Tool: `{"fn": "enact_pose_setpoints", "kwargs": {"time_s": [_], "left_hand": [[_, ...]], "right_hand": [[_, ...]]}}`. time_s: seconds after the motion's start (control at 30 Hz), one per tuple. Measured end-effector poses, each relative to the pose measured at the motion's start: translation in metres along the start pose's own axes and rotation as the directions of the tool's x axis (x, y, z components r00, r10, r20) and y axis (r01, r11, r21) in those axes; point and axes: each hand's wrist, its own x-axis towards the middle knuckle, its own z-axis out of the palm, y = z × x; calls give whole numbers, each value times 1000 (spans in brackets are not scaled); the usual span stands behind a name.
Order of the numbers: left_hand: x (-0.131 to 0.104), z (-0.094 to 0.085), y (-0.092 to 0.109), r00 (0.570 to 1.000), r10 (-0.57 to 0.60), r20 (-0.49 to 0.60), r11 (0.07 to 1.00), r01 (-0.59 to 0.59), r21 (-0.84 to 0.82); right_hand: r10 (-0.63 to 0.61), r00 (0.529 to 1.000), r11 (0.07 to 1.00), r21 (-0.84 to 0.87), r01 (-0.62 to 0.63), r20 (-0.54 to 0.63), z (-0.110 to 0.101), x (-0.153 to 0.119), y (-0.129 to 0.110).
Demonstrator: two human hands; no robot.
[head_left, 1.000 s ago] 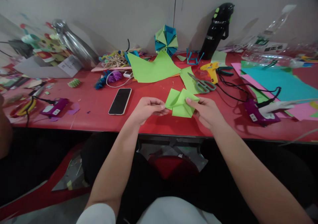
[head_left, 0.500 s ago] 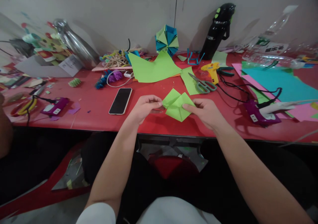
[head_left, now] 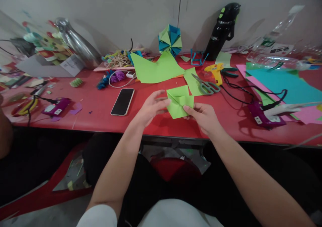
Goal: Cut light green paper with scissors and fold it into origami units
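Observation:
A square of creased light-green paper [head_left: 179, 101] is held above the red table in front of me, its folds meeting near the middle. My right hand [head_left: 202, 114] pinches its lower right side, thumb on top and fingers partly hidden beneath. At the left edge of the paper, my left hand [head_left: 154, 108] has its fingers apart, with fingertips close to the edge; whether they touch it I cannot tell. Beyond the paper lie grey-green scissors [head_left: 208, 87] on a green strip [head_left: 192, 81], and a larger green sheet [head_left: 156, 67].
A phone [head_left: 122, 102] lies to the left. On the right are a yellow glue gun [head_left: 215, 72] with its black cord, a purple power strip [head_left: 268, 116] and coloured sheets [head_left: 281, 81]. A black bottle [head_left: 220, 36] and a folded-paper ball [head_left: 170, 40] stand by the wall.
The green paper has been turned, from a corner-down diamond to a more upright square. My left fingers have let go of its left corner and spread. My right hand keeps its pinch.

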Motion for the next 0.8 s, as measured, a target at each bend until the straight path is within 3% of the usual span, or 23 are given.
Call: {"fn": "enact_pose_setpoints", "kwargs": {"time_s": [0.1, 0.27, 0.8], "left_hand": [[-1, 16, -15, 1000, 23, 9, 999, -23, 30], [0, 31, -30, 994, 54, -93, 999, -54, 5], [8, 15, -25, 932, 168, -320, 973, -209, -99]], "right_hand": [[6, 999, 997, 80, -3, -35, 7, -3, 2], [1, 1000, 997, 72, 0, -17, 15, -8, 5], [-10, 1000, 999, 41, 9, 25, 24, -16, 11]]}}
